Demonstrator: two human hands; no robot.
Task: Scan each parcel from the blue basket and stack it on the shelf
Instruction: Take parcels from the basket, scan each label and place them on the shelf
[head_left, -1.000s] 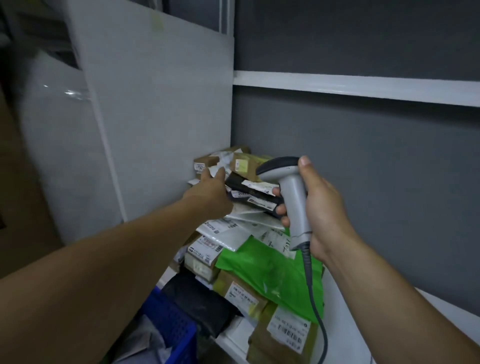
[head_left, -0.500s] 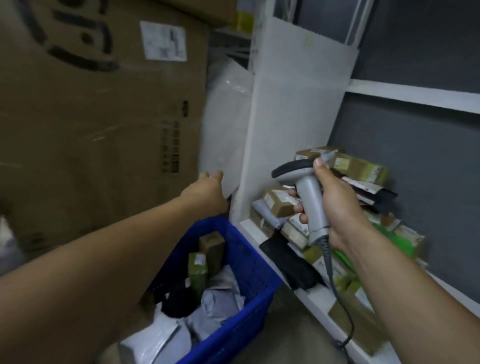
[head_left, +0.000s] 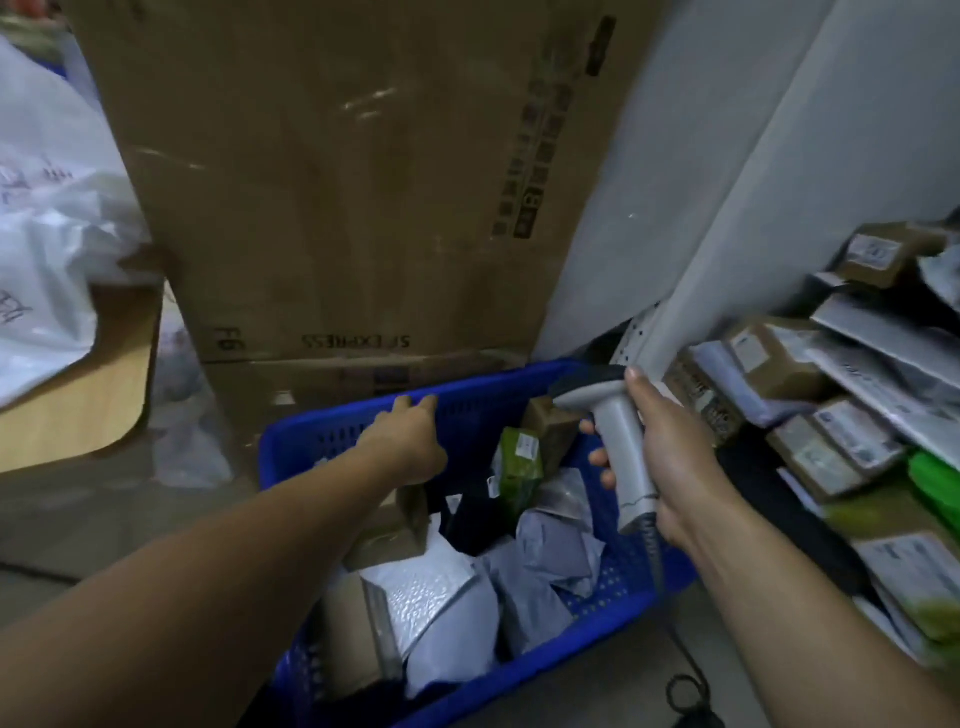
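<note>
Left hand (head_left: 410, 441) hovered over far rim of blue plastic mesh basket (head_left: 483, 395), fingers straight, empty. Right hand (head_left: 670, 452) clutched grey handheld barcode scanner (head_left: 618, 441) above basket. Bagged and boxed parcels (head_left: 540, 561) lay inside basket.

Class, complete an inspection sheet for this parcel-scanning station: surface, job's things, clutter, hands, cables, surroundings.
Surface: shelf stacked with parcels, on the right.
Job's things: blue basket holding boxes, grey mailers, a green parcel.
Clutter: white plastic bags, far left.
Hands: left hand open over the basket, holding nothing; right hand grips the scanner.
Cables: scanner cable runs down to the floor.
Surroundings: large cardboard box behind the basket; wooden tabletop at left.
</note>
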